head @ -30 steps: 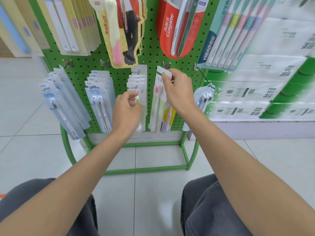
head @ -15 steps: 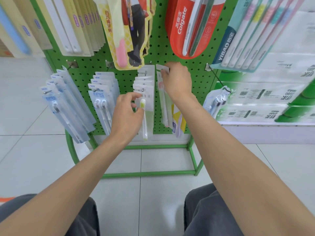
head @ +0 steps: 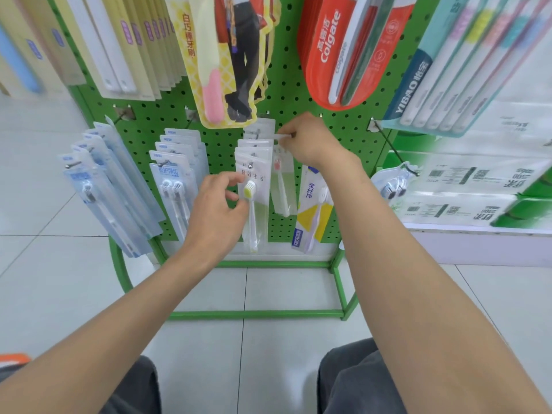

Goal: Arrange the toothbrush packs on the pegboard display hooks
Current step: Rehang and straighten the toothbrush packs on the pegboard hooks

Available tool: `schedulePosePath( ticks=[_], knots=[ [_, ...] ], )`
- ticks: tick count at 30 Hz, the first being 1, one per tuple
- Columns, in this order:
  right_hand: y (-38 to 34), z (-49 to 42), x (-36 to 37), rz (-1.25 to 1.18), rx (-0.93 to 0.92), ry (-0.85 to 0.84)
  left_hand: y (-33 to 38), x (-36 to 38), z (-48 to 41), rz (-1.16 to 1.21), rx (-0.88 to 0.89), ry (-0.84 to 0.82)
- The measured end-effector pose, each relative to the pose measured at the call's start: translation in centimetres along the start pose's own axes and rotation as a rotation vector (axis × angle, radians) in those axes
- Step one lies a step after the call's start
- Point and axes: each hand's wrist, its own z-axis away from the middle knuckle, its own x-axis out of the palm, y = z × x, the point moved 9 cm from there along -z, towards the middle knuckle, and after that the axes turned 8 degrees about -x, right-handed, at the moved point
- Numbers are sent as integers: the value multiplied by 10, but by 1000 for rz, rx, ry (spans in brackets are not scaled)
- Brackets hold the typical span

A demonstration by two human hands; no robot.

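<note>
A green pegboard (head: 291, 94) carries rows of toothbrush packs on hooks. My right hand (head: 310, 138) pinches the top edge of a clear pack with a pink-headed brush (head: 280, 180), held up close to the board beside a hook. My left hand (head: 216, 210) grips the front pack of a hanging stack, a clear pack with a yellow-headed brush (head: 253, 201). A yellow and white pack (head: 313, 213) hangs under my right wrist.
Blue packs (head: 104, 186) and twin-head packs (head: 176, 180) hang at the left. Red Colgate packs (head: 343, 55) and cream packs (head: 125, 46) hang above. A bare hook (head: 394, 150) sticks out at the right beside stacked tissue packs (head: 466, 186). The green stand frame (head: 257, 314) rests on floor tiles.
My right hand has carried the pink-headed pack up and inward to the board. My left hand stays on the yellow-headed pack. The camera has moved closer and dipped lower.
</note>
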Motion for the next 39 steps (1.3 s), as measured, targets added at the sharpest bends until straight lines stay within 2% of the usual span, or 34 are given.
schedulePosePath(
  ticks=[7, 14, 25, 29, 34, 39],
  knots=[
    [-6, -2, -4, -83, -67, 105, -1, 1, 0, 14, -18, -9],
    [-14, -7, 10, -67, -92, 72, 0, 2, -1, 29, -20, -18],
    [-8, -5, 2, -239, -79, 81, -3, 2, -5, 46, -26, -22],
    [-14, -6, 3, -156, -83, 74, -5, 3, -7, 47, -31, -30],
    [-7, -8, -14, -53, -57, 224, -2, 1, -8, 62, -33, -32],
    [-10, -20, -5, 66, -104, 162, -3, 0, -11, 83, -41, -41]
  ],
)
